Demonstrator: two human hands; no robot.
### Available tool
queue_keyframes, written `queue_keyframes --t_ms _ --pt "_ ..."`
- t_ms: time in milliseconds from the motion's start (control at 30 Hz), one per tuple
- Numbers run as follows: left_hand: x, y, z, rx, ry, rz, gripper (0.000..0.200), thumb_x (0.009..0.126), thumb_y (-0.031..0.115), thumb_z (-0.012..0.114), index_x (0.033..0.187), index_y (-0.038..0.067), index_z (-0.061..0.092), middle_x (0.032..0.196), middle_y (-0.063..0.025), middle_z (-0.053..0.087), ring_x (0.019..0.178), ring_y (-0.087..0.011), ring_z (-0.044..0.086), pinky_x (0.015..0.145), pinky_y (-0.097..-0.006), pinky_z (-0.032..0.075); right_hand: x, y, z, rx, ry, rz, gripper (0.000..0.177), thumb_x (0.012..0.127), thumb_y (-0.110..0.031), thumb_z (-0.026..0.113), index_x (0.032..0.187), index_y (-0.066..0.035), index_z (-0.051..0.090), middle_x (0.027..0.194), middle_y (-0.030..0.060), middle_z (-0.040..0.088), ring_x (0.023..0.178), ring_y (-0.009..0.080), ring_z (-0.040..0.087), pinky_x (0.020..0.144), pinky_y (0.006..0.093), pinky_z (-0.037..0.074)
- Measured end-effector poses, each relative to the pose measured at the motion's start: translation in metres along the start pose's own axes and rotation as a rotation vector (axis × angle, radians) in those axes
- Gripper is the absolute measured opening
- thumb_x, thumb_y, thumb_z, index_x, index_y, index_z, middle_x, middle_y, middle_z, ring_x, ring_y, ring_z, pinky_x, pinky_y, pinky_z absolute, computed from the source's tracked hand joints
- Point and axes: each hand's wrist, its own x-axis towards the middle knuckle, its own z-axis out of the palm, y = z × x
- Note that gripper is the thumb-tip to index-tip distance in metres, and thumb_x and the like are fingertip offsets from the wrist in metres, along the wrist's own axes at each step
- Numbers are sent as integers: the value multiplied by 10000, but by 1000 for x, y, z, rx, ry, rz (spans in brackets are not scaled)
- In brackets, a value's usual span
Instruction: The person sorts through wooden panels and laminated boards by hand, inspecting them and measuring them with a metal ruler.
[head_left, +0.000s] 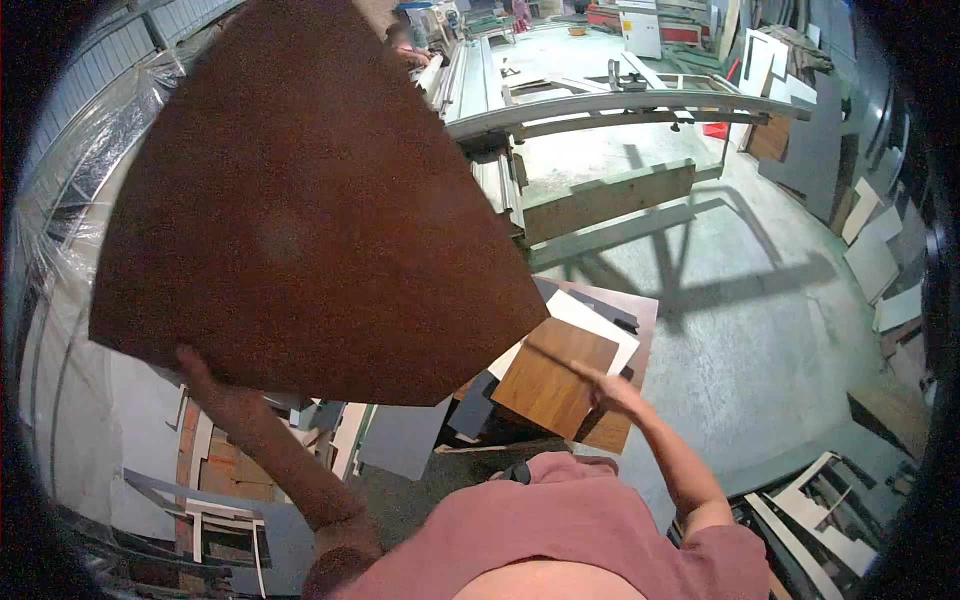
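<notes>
My left hand (207, 382) grips the lower left edge of a large dark brown board (300, 220). The board is raised and tilted in front of me and fills much of the left of the head view; the fingers behind it are partly hidden. My right hand (608, 390) is at the right edge of a smaller wood-grain board (553, 375), one finger stretched across its top and the others curled at the edge. This smaller board lies on a pile with a white panel (592, 318) and dark grey panels.
A long metal rail (640, 103) of a machine crosses ahead, above a low beam (610, 203). Offcut panels (873, 265) lean along the right wall. White frame strips (800, 535) lie at lower right. A grey panel (400, 440) stands left of the pile. Another person (405, 45) is far back.
</notes>
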Motion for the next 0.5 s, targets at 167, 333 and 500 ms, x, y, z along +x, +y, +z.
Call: queue_keyframes --t_ms 167,333,500 --pt "33 20 -59 105 175 138 700 847 520 376 1298 -3 258 1296 -227 330 1149 -373 399 974 -512 318 19 106 54 -196 -225 83 465 880 -139 372 1335 -207 309 1095 159 556 889 249 569 705 304 435" --pt "46 60 -98 112 439 220 606 868 460 390 1294 33 326 1299 -169 367 1153 -348 403 985 -491 307 21 94 46 -88 16 -92 463 881 -126 396 1332 -143 289 1162 180 514 989 271 537 774 320 432" --pt "62 50 -148 237 415 464 570 828 300 455 1277 -23 316 1278 -227 362 1162 -324 384 999 -473 281 37 78 43 92 25 -136 459 899 -175 362 1346 -226 276 602 16 512 473 91 418 412 242 351"
